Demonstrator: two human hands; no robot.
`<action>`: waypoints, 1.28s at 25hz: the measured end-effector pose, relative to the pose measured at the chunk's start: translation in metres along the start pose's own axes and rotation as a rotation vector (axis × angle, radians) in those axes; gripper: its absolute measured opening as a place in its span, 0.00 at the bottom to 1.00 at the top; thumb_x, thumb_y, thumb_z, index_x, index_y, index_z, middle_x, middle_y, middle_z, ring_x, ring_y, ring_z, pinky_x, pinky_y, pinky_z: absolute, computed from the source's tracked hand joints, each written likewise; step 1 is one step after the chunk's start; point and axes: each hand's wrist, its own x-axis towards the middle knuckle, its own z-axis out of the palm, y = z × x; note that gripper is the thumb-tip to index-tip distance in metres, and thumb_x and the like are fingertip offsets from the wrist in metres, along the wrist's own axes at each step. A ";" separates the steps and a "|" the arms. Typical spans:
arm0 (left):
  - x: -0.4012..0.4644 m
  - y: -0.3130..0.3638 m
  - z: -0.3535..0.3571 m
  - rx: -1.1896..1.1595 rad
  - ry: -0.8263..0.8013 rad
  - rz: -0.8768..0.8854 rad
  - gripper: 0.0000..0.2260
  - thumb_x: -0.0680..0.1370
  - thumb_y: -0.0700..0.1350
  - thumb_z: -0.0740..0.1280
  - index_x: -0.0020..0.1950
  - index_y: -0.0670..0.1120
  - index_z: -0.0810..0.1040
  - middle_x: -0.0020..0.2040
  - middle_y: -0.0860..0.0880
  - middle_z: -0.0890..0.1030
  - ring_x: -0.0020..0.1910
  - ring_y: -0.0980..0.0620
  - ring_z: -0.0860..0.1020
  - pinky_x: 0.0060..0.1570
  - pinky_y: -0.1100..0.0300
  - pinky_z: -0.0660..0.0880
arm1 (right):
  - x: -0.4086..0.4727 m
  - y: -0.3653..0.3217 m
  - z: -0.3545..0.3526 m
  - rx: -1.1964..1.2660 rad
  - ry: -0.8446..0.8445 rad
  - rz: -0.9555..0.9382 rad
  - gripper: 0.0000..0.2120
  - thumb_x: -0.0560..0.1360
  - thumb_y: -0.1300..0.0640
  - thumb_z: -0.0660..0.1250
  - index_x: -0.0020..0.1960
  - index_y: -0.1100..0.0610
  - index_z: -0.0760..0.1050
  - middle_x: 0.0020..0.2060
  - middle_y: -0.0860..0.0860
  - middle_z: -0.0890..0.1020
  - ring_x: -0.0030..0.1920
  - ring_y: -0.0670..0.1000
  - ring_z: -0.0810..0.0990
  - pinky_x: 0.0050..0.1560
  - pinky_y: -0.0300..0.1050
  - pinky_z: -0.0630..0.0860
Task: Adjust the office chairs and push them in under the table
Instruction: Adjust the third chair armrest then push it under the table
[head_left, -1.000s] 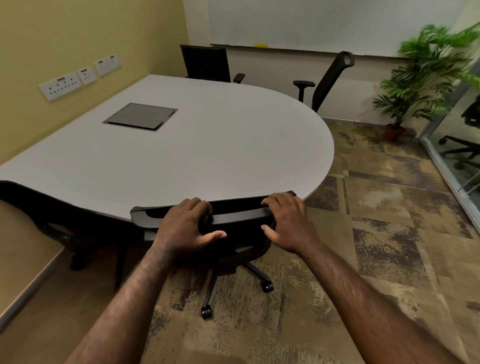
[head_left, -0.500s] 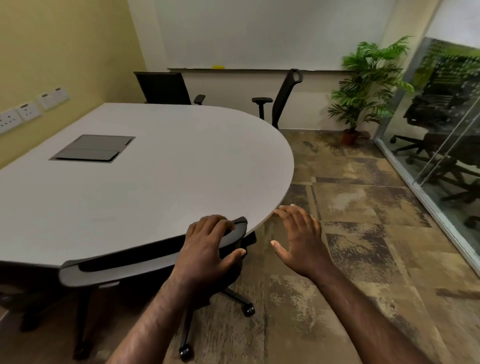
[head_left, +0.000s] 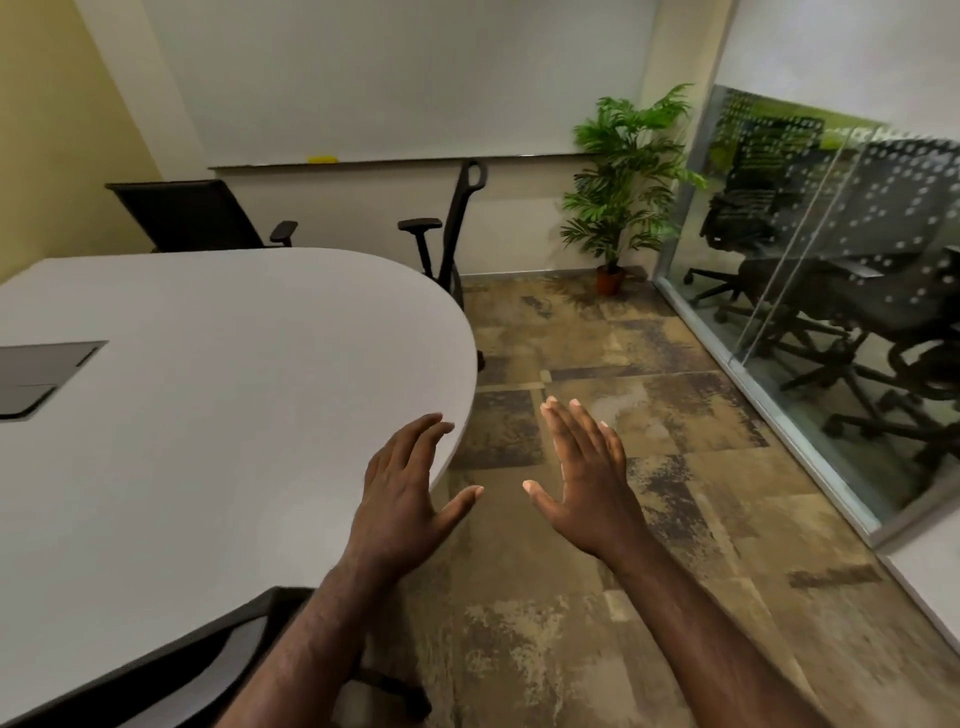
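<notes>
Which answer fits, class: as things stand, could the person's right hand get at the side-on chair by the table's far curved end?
Probably not yet. The right hand is open over bare carpet, well short of the side-on chair; nothing blocks the floor between them.

1 head-worn view, angled forward and down over the table (head_left: 208, 415) edge toward the far corner.
</notes>
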 end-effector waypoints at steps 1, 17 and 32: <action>0.014 0.006 0.011 -0.017 0.000 0.005 0.33 0.74 0.70 0.60 0.75 0.56 0.60 0.76 0.54 0.62 0.73 0.55 0.60 0.67 0.56 0.57 | 0.004 0.014 -0.005 -0.001 0.010 0.012 0.42 0.76 0.45 0.66 0.80 0.49 0.43 0.79 0.44 0.46 0.77 0.44 0.36 0.76 0.53 0.38; 0.265 -0.012 0.173 -0.255 0.082 -0.090 0.38 0.73 0.66 0.65 0.77 0.53 0.55 0.75 0.50 0.64 0.73 0.51 0.63 0.69 0.52 0.61 | 0.168 0.221 0.004 -0.021 0.063 0.192 0.42 0.73 0.47 0.72 0.79 0.52 0.51 0.77 0.50 0.58 0.76 0.52 0.54 0.72 0.52 0.49; 0.517 -0.073 0.302 -0.410 -0.104 -0.107 0.32 0.73 0.63 0.69 0.73 0.57 0.63 0.71 0.57 0.69 0.68 0.58 0.68 0.63 0.51 0.73 | 0.409 0.418 0.055 0.163 -0.010 0.172 0.37 0.76 0.48 0.68 0.79 0.52 0.54 0.79 0.45 0.54 0.76 0.49 0.58 0.71 0.49 0.62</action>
